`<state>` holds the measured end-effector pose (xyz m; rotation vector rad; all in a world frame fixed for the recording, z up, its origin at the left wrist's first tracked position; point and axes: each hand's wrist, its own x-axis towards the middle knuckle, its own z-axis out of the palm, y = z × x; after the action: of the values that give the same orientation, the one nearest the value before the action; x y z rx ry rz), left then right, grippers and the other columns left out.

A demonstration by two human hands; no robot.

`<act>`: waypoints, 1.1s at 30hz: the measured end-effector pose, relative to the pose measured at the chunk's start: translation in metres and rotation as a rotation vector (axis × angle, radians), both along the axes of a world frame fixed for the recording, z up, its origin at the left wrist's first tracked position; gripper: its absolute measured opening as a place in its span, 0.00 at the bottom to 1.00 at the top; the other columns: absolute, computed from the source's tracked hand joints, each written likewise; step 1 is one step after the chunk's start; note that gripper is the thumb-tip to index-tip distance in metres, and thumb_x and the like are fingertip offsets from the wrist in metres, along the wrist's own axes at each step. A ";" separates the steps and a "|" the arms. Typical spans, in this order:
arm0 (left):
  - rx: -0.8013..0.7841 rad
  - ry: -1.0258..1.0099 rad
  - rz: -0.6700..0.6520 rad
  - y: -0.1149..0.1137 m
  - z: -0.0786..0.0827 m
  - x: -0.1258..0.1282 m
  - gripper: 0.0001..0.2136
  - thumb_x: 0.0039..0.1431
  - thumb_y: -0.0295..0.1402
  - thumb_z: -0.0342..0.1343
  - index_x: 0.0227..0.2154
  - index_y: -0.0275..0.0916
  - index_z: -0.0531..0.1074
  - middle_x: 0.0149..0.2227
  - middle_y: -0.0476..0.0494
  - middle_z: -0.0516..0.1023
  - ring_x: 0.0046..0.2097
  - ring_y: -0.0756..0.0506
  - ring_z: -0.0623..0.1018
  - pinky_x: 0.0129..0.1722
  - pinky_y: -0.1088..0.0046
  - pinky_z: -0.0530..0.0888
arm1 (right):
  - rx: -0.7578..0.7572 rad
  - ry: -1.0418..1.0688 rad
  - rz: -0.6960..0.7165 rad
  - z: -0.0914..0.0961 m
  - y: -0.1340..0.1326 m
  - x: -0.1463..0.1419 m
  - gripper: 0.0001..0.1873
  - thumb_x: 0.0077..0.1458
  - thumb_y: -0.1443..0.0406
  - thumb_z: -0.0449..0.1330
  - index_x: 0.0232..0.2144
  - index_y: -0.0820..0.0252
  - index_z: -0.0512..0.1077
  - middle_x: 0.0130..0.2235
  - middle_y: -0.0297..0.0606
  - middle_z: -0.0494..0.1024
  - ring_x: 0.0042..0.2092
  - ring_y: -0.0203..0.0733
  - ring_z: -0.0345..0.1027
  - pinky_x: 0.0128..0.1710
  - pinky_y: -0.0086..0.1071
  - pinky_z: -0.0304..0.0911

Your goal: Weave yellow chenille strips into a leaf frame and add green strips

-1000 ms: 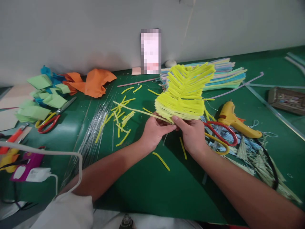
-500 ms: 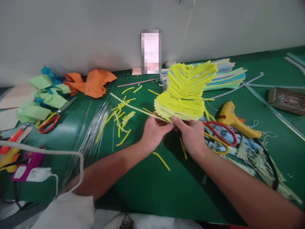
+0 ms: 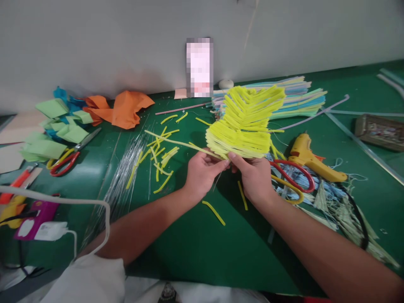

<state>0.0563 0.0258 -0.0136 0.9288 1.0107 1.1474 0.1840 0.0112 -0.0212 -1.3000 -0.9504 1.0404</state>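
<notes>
Both hands meet at the lower end of a yellow leaf shape made of pipe cleaners (image 3: 248, 122), held raised above the green table. Its rows slant out from a central spine, and the lowest rows are paler. My left hand (image 3: 202, 172) is closed, pinching a long pale yellow pipe cleaner (image 3: 176, 141) that sticks out to the left from the leaf's base. My right hand (image 3: 254, 172) grips the leaf's base, thumb in front and fingers hidden behind. Short yellow pipe cleaner pieces (image 3: 160, 158) lie scattered left of my hands, with a few more below them.
A yellow glue gun (image 3: 311, 158) and red-and-yellow-handled scissors (image 3: 296, 176) lie right, by tassels (image 3: 331, 202). A pipe cleaner bundle (image 3: 299, 101) lies behind. Left are thin wires (image 3: 123, 172), other scissors (image 3: 67, 160), orange paper (image 3: 128, 109) and a white cable (image 3: 63, 200). A phone (image 3: 199, 67) leans on the wall.
The leaf's top has tipped slightly lower and toward me. My left hand has shifted a little left, and the pale pipe cleaner's free end has dropped slightly. Both grips stay the same.
</notes>
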 end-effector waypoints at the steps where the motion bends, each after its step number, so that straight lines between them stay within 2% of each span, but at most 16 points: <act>1: -0.009 -0.009 -0.002 0.000 0.000 0.000 0.17 0.41 0.36 0.72 0.33 0.36 0.74 0.30 0.46 0.81 0.31 0.48 0.80 0.37 0.68 0.78 | -0.003 0.010 -0.003 0.000 0.000 0.000 0.13 0.49 0.55 0.67 0.26 0.58 0.76 0.24 0.34 0.76 0.23 0.37 0.64 0.23 0.33 0.61; 8: -0.027 -0.034 0.000 0.001 0.005 0.001 0.16 0.40 0.36 0.72 0.32 0.37 0.74 0.28 0.48 0.80 0.29 0.49 0.78 0.35 0.70 0.78 | 0.010 0.072 0.038 0.002 0.002 -0.001 0.12 0.49 0.55 0.67 0.28 0.58 0.77 0.25 0.34 0.77 0.24 0.37 0.65 0.23 0.32 0.61; 12: -0.016 -0.058 -0.002 0.001 0.007 0.001 0.17 0.40 0.36 0.72 0.32 0.36 0.75 0.29 0.47 0.80 0.30 0.48 0.79 0.37 0.68 0.78 | 0.015 0.098 0.039 0.000 0.003 -0.002 0.13 0.49 0.54 0.67 0.27 0.58 0.76 0.24 0.34 0.76 0.24 0.38 0.66 0.23 0.33 0.62; 17: -0.017 -0.078 -0.048 0.004 0.003 0.000 0.16 0.40 0.37 0.72 0.32 0.37 0.76 0.30 0.46 0.81 0.32 0.47 0.79 0.40 0.65 0.77 | 0.022 0.103 -0.007 -0.004 0.005 0.002 0.15 0.49 0.54 0.66 0.22 0.57 0.71 0.21 0.32 0.72 0.24 0.39 0.65 0.26 0.34 0.62; 22: -0.051 -0.027 -0.110 0.004 0.004 -0.002 0.13 0.43 0.39 0.70 0.30 0.36 0.79 0.29 0.45 0.81 0.30 0.48 0.78 0.37 0.67 0.76 | 0.023 0.170 -0.012 -0.001 0.006 0.003 0.16 0.49 0.55 0.67 0.19 0.56 0.68 0.19 0.31 0.69 0.22 0.37 0.63 0.27 0.34 0.63; 26: -0.048 0.014 -0.107 0.003 0.004 -0.001 0.12 0.43 0.39 0.70 0.26 0.36 0.79 0.26 0.45 0.79 0.28 0.48 0.77 0.37 0.66 0.76 | 0.023 0.198 0.022 0.002 0.005 0.001 0.16 0.49 0.57 0.67 0.19 0.56 0.69 0.19 0.30 0.69 0.20 0.34 0.59 0.25 0.33 0.61; 33: 0.000 0.056 -0.053 0.004 0.003 -0.002 0.11 0.42 0.38 0.70 0.26 0.37 0.78 0.25 0.47 0.79 0.28 0.49 0.76 0.36 0.67 0.76 | 0.025 0.259 0.058 0.000 0.005 0.000 0.08 0.49 0.60 0.68 0.26 0.58 0.76 0.25 0.32 0.76 0.22 0.33 0.61 0.21 0.30 0.57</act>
<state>0.0543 0.0298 -0.0107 0.9876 1.0251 1.0820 0.1842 0.0157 -0.0216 -1.0911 -0.8044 1.2057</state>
